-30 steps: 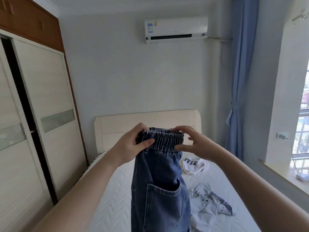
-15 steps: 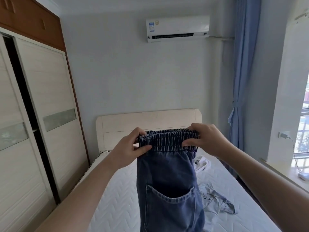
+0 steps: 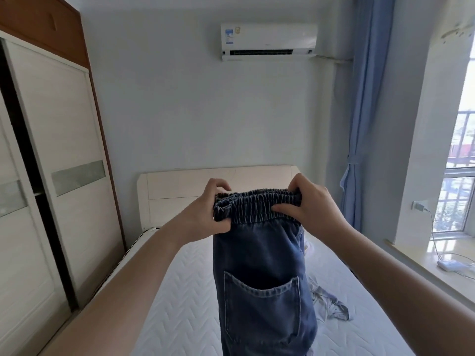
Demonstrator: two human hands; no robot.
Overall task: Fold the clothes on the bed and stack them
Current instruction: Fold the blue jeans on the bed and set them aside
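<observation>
Fingers of the left hand (image 3: 208, 214) and right hand (image 3: 307, 205) pinch the elastic waistband of blue jeans (image 3: 262, 273), held up over the white quilted mattress (image 3: 180, 312). A pale garment (image 3: 331, 304) lies crumpled on the mattress just right of them. Behind stand a cream headboard (image 3: 180, 186), sliding wardrobe (image 3: 59, 160), wall air conditioner (image 3: 268, 41) and blue curtain (image 3: 365, 111).

Daylight pours in from the window (image 3: 460, 176) on my right, overexposing the glass and glaring off the sill (image 3: 437, 260). The room is bright, shadows soft. The wide lens bends the wardrobe (image 3: 51, 176) at the edge.
</observation>
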